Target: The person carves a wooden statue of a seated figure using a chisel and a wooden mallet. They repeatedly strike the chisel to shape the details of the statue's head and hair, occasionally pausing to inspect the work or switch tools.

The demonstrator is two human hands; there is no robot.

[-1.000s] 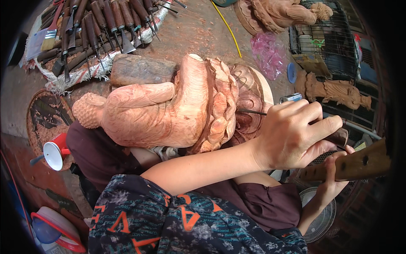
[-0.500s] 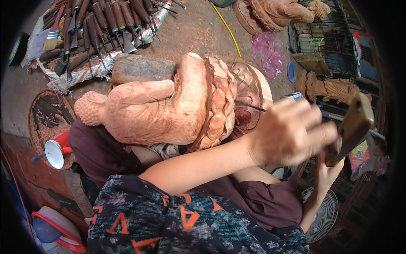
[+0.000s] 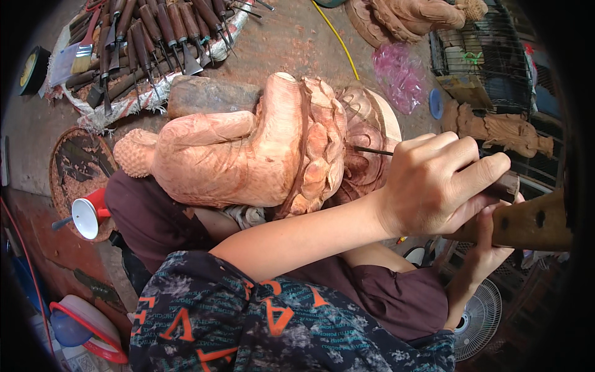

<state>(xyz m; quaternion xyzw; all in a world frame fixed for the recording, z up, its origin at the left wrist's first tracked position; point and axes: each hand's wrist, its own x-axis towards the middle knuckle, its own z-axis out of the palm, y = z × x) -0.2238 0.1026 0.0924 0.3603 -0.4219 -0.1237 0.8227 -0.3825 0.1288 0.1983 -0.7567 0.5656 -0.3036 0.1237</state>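
A reddish-wood carved statue (image 3: pixel 217 164) lies on its side across my lap, its curly-haired head to the left and its petalled base to the right. My left hand (image 3: pixel 437 180) is wrapped round the brown wooden handle of a chisel (image 3: pixel 377 150), whose thin dark shaft reaches the round underside of the base. The chisel's cutting tip is not plainly visible. Just beyond the handle's butt, my right hand (image 3: pixel 489 239) grips a yellowish-brown wooden mallet (image 3: pixel 536 223), held level. The mallet's far end runs into the dark rim. Whether it touches the handle I cannot tell.
Several chisels (image 3: pixel 164 31) lie on a white sack at the back left. A short log (image 3: pixel 211 96) sits behind the statue. Left are a wood-chip basket (image 3: pixel 74 146) and a red-and-white mug (image 3: pixel 87 217). Other carvings (image 3: pixel 496 127), a wire cage (image 3: pixel 483 56) and a fan (image 3: pixel 477 316) stand right.
The mallet has swung from a raised tilt to level, lower and further right. My left hand's fingers, blurred and looser before, are now closed round the chisel handle. The view has shifted slightly.
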